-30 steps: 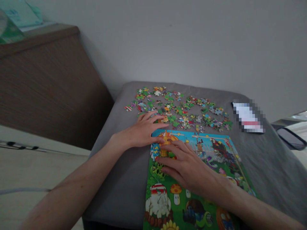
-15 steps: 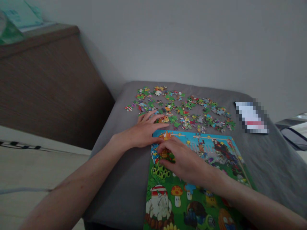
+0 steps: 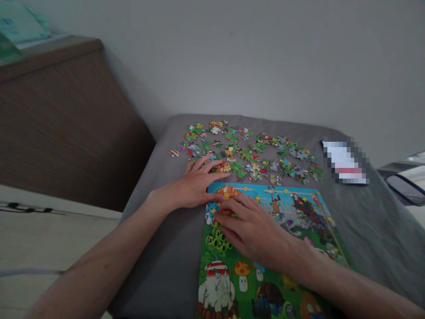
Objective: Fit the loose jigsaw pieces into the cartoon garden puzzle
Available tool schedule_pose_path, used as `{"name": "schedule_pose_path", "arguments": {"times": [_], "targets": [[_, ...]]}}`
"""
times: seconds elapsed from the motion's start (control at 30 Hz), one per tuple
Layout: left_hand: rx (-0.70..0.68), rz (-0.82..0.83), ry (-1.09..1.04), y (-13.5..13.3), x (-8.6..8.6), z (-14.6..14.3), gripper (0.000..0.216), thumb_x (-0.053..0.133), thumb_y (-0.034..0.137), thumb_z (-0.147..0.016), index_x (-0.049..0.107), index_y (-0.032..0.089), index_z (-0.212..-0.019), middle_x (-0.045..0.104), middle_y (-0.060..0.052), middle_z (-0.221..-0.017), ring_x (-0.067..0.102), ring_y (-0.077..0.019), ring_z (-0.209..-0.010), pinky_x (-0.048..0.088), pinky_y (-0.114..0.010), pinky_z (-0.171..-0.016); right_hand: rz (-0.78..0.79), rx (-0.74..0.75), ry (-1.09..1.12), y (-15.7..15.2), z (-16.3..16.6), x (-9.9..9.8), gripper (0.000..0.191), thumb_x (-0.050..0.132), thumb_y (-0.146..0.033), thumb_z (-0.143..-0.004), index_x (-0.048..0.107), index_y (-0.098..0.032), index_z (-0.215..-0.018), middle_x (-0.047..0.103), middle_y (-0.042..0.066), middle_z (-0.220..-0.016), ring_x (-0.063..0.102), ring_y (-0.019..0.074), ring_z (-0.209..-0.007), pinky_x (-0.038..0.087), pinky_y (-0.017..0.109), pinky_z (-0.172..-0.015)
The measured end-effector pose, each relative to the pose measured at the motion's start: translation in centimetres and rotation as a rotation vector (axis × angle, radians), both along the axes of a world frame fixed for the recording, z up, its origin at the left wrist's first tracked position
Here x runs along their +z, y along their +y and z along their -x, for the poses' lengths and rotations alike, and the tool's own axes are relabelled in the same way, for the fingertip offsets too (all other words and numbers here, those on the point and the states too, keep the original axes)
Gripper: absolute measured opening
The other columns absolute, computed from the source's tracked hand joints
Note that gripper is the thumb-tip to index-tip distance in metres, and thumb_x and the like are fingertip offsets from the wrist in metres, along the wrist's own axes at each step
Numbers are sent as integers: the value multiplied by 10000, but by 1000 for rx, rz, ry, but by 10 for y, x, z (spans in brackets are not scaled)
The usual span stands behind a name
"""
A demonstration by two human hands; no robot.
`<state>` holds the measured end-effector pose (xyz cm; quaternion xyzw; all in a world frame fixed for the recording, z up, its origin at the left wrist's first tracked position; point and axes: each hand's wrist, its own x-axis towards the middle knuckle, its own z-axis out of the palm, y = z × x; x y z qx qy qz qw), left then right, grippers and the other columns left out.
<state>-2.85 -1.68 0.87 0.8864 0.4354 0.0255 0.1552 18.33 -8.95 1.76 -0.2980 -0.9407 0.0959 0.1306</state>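
A jigsaw puzzle board point(image 3: 219, 290) with bright cartoon plants on a green and blue ground lies on the grey cloth. My left hand point(image 3: 195, 184) rests at its top left corner, fingers spread, the thumb touching the board edge and the other fingers reaching over loose puzzle pieces point(image 3: 254, 170). Across the upper left of the board lies my right hand point(image 3: 254, 226), its fingers stretched out and a little apart. Its fingertips touch the picture beside my left thumb. What lies beneath those fingertips is hidden.
Several loose pieces spread between the board and the wall. A phone point(image 3: 345, 161), blurred out, lies at the right on the grey cloth point(image 3: 159, 261). A brown wooden cabinet point(image 3: 63, 115) stands at the left. Dark-framed glasses point(image 3: 405, 188) are at the right edge.
My right hand has flattened from a curved, gapped grip, its fingers now stretched out at the upper left of the board. My left hand keeps its place; the view has shifted slightly.
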Motion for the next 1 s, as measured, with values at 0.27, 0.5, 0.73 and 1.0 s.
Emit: {"name": "schedule_pose_path", "arguments": {"times": [0.27,0.5,0.73,1.0], "targets": [[11,7,-3,2,0,2,677,503,714,-882,461,367,-1461,249,-48,-1626,98,-377,-1490,134,-606,-1167,-121,-5,-153,-11,5,-2,238,546,-256,-960,673,-129,-1116,666,109,-1118,559,284,-992,513,429,-843],[28,0,-7,3,-1,3,735,441,791,-851,485,364,-1447,289,-43,-1609,123,-374,-1486,154,-597,-1174,7,16,-74,-8,-2,12,244,531,-280,-971,681,-143,-1106,688,86,-1123,572,255,-1072,485,402,-965],[42,8,-4,7,0,3,737,468,805,-827,493,394,-1438,298,-36,-1608,160,-408,-1474,176,-637,-1155,54,-242,137,44,-85,15,284,476,-205,-986,649,-194,-1211,693,80,-1195,590,219,-1163,466,435,-1022],[65,-83,14,15,-6,16,688,446,782,-856,465,435,-1448,330,-15,-1594,204,-398,-1474,197,-625,-1163,-32,-591,374,80,-178,1,246,519,-265,-937,717,-206,-1071,750,85,-1016,689,229,-934,549,382,-802]]}}
